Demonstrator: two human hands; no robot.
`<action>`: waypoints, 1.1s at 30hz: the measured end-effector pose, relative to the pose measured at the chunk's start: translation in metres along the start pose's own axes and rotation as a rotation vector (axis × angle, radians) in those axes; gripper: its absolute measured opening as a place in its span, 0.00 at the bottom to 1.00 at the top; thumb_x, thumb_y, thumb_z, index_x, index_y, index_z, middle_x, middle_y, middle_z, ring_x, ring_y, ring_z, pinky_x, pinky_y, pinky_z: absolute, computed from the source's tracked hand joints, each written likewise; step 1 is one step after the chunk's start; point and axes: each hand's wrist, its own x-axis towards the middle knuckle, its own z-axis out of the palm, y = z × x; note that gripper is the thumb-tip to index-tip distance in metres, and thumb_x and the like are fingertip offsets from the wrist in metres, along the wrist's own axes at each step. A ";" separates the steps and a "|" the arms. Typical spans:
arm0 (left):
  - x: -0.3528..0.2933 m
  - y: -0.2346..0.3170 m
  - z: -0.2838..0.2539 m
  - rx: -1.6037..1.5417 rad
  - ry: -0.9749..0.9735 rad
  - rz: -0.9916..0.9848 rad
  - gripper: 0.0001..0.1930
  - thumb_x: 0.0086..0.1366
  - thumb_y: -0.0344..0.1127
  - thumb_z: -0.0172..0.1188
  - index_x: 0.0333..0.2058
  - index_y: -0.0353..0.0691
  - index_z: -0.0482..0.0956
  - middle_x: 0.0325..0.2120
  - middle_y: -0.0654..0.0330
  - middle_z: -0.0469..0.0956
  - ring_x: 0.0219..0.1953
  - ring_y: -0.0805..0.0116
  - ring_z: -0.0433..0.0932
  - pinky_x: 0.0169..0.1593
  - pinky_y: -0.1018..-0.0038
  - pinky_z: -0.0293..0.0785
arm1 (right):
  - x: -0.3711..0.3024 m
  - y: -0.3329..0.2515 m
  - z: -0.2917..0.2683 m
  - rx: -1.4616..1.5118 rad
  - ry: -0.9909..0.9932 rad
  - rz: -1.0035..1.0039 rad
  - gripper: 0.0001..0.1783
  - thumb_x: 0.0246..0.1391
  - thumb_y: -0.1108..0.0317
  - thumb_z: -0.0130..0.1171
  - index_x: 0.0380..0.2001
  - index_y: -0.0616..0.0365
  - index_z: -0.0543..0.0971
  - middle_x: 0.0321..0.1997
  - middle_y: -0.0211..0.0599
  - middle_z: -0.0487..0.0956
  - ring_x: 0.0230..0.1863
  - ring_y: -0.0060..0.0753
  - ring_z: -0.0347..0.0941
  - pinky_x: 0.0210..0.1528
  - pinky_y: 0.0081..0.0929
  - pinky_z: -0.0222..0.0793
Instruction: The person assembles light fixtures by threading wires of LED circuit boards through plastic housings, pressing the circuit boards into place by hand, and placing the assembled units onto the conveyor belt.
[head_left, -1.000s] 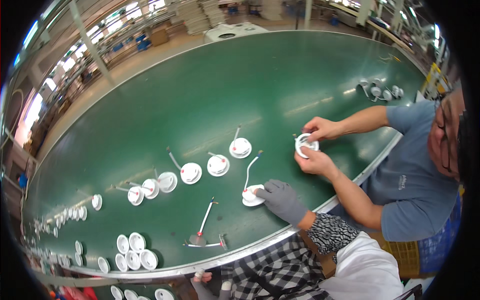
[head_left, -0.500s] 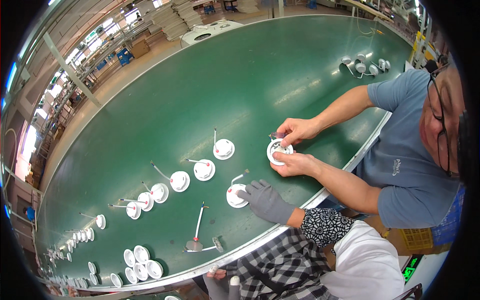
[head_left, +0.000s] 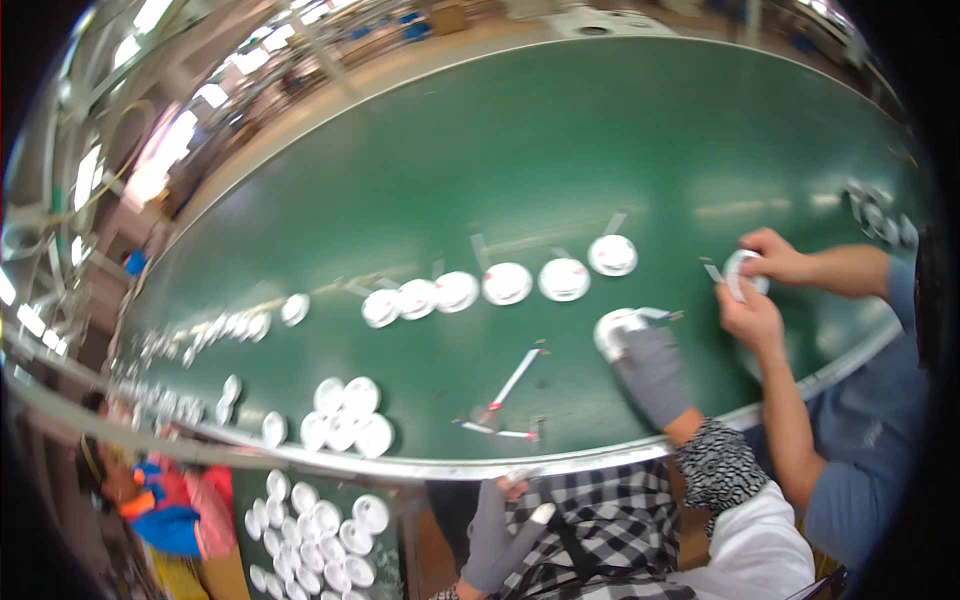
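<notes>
1. Nearest, the left hand (head_left: 495, 545) hangs loosely spread, apparently empty.
2. On the green table (head_left: 450, 180), a loose wired part (head_left: 495, 408) and white cups (head_left: 341, 430) seem unworked.
3. The right hand (head_left: 650, 370) touches a wired disc (head_left: 609, 335); blur hides any grip.
4. Farther, lined-up discs (head_left: 507, 284) look done; a co-worker's hands (head_left: 755, 318) crowd the right.

The right hand (head_left: 650, 372) is covered by a plain grey glove, ended at the wrist. Above it, a cuff (head_left: 722, 463) printed in a black-and-white pattern is worn, joined by a loose white sleeve (head_left: 755, 535). The left hand (head_left: 492, 543) is fitted with a matching grey glove; bare fingertips (head_left: 515, 490) are exposed, and one white tip (head_left: 543, 514) is shown. A checked garment (head_left: 610, 505) in black, grey and white is worn, crossed by a black strap (head_left: 572, 540).
</notes>
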 end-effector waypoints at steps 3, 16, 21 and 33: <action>0.000 0.004 -0.014 -0.011 0.129 0.007 0.22 0.56 0.31 0.64 0.48 0.33 0.68 0.38 0.56 0.72 0.40 0.67 0.72 0.47 0.72 0.69 | 0.027 0.047 0.021 -0.060 0.173 0.012 0.20 0.42 0.72 0.62 0.43 0.57 0.76 0.30 0.41 0.73 0.33 0.47 0.68 0.37 0.41 0.64; -0.006 -0.047 -0.057 0.076 0.352 -0.264 0.15 0.57 0.29 0.62 0.44 0.36 0.75 0.32 0.61 0.74 0.34 0.72 0.74 0.41 0.76 0.71 | -0.011 -0.100 -0.031 0.489 -0.431 -0.123 0.32 0.41 0.63 0.68 0.52 0.57 0.70 0.41 0.39 0.68 0.39 0.37 0.68 0.43 0.32 0.66; 0.017 -0.037 -0.039 0.124 0.262 -0.109 0.17 0.56 0.29 0.62 0.45 0.38 0.74 0.33 0.57 0.74 0.35 0.63 0.76 0.40 0.74 0.72 | -0.019 -0.102 -0.004 0.465 -0.562 -0.133 0.37 0.41 0.63 0.67 0.55 0.57 0.64 0.43 0.44 0.70 0.44 0.44 0.69 0.47 0.36 0.65; 0.060 -0.036 -0.009 0.653 -0.141 0.604 0.16 0.53 0.32 0.59 0.43 0.40 0.73 0.39 0.60 0.74 0.46 0.63 0.74 0.52 0.64 0.66 | -0.014 -0.079 -0.047 1.110 -1.085 0.504 0.22 0.43 0.55 0.69 0.32 0.60 0.74 0.22 0.25 0.70 0.21 0.16 0.68 0.24 0.16 0.63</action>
